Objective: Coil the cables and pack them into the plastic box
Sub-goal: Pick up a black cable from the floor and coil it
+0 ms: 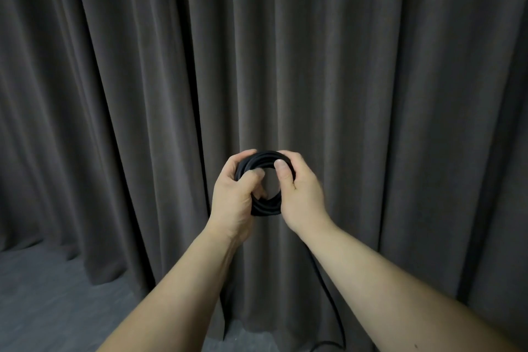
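A black cable wound into a small round coil (pixel 265 206) is held up in front of me, between both hands. My left hand (pixel 237 194) grips the coil's left side, thumb across the strands. My right hand (pixel 300 194) holds the right side, thumb pressed on the front of the loops. A loose length of the same cable (pixel 333 303) hangs from under my right wrist down to the floor. The plastic box is not in view.
A dark grey pleated curtain (pixel 143 94) fills the whole background right behind my hands. Grey carpeted floor (pixel 43 308) shows at the lower left and along the bottom.
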### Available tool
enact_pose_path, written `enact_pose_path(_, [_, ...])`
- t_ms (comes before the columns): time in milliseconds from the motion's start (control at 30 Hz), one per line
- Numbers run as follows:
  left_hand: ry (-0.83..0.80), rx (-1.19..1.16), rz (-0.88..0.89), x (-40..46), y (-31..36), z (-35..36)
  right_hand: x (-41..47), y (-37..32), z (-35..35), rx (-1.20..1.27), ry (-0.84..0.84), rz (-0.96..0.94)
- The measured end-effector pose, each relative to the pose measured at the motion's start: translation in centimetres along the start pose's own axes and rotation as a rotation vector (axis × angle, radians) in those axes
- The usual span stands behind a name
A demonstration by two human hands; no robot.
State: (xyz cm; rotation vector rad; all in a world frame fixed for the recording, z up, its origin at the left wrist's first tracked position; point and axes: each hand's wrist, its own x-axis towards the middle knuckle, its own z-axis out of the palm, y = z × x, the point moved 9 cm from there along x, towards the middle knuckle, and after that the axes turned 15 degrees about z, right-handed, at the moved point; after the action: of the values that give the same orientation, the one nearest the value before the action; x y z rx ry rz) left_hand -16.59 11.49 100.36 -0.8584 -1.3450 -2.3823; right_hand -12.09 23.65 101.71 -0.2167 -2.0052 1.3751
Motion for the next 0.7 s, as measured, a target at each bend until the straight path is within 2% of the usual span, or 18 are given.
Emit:
enact_pose_path(133, [0.020, -0.027, 0.023, 0.0, 0.3, 0.1, 0.1, -0.7, -0.4, -0.021, 0.041, -0.040])
enact_pose_path(233, [0.052, -0.019, 0.043, 0.2, 0.4, -0.3, 0.1, -0.9, 0.0, -0.068, -0.004, -0.009])
enact_pose_path(333, [0.145, 0.033, 0.069, 0.6, 0.6, -1.8, -0.2, -0.1, 1.2, -0.195, -0.161, 0.095])
enact_pose_path(500, [0.437, 0.106, 0.124, 2.1, 1.1, -7.4, -2.9, 3.2, 2.9, -0.327, -0.526, 0.238])
enact_pose_path(533, [0.469, 0.127, 0.122, 2.2, 1.2, -8.4, -2.9, 3.7, 2.5, -0.353, -0.524, 0.237])
enact_pose_path(600, [0.498, 0.166, 0.125, 2.3, 1.4, -9.9, -1.9, 3.4, 0.4, -0.437, -0.348, 0.156])
enact_pose_path(667, [0.491, 0.219, 0.144, 2.3, 1.6, -10.4, -1.5, 1.3, -1.7, -0.535, -0.145, -0.026])
enact_pose_path(700, [0.479, 0.256, 0.154, 2.3, 1.8, -10.5, -1.8, 0.0, -1.6, -0.598, -0.136, -0.131])
